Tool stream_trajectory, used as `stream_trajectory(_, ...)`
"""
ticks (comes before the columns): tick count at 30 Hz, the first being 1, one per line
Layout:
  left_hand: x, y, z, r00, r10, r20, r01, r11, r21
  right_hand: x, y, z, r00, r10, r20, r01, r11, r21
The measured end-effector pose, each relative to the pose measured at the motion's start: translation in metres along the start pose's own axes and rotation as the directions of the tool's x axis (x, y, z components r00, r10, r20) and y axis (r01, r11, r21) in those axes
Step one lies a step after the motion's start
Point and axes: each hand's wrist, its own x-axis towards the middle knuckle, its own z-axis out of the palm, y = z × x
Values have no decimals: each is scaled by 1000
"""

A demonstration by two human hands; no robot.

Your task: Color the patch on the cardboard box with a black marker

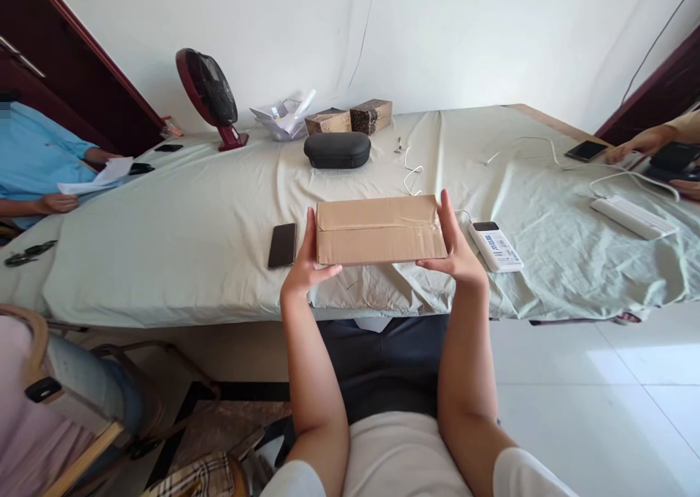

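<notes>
Between my two hands is a closed brown cardboard box (381, 230), its long side running left to right, with a taped seam along the top. My left hand (308, 267) grips its left end, thumb along the near edge. At the right end my right hand (455, 253) holds it the same way. The box is over the front part of the cloth-covered table; whether it touches the cloth cannot be told. A black phone (282, 245) lies just left of my left hand, and a white power bank (496, 247) lies right of my right hand.
Behind the box are a black case (337, 150), two patterned boxes (371, 116), a plastic bag (284, 120) and a red fan (211, 92). White cables cross the cloth (208, 264). A person in blue (41, 154) holds papers at left; another person's hands (642, 143) are at right.
</notes>
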Motion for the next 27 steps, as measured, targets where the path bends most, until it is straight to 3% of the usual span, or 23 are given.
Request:
stream_trajectory(4, -1, -5, -1, 998, -44, -46, 41, 998, -57, -2, 1, -6, 999, -7, 31, 8, 1000, -21)
stream_trajectory(10, 8, -35, 16, 984, 3, -179, -16, 997, -69, 3, 25, -2, 997, -13, -75, 15, 999, 28)
stream_trajectory(13, 13, -47, 31, 994, -38, -99, 28, 994, -105, 10, 32, 18, 998, 46, -48, -38, 989, 146)
stream_trajectory(18, 16, -45, 41, 984, -170, 58, 177, 972, -155, 15, 33, 37, 965, 89, -246, -56, 989, 135)
stream_trajectory(22, 14, -36, 35, 965, -218, 148, 245, 948, -203, 12, 39, 31, 976, 136, -172, -111, 983, 149)
stream_trajectory(27, 13, -38, 36, 978, -204, -35, 197, 971, -135, 13, 45, 29, 994, 110, -21, -107, 988, 110)
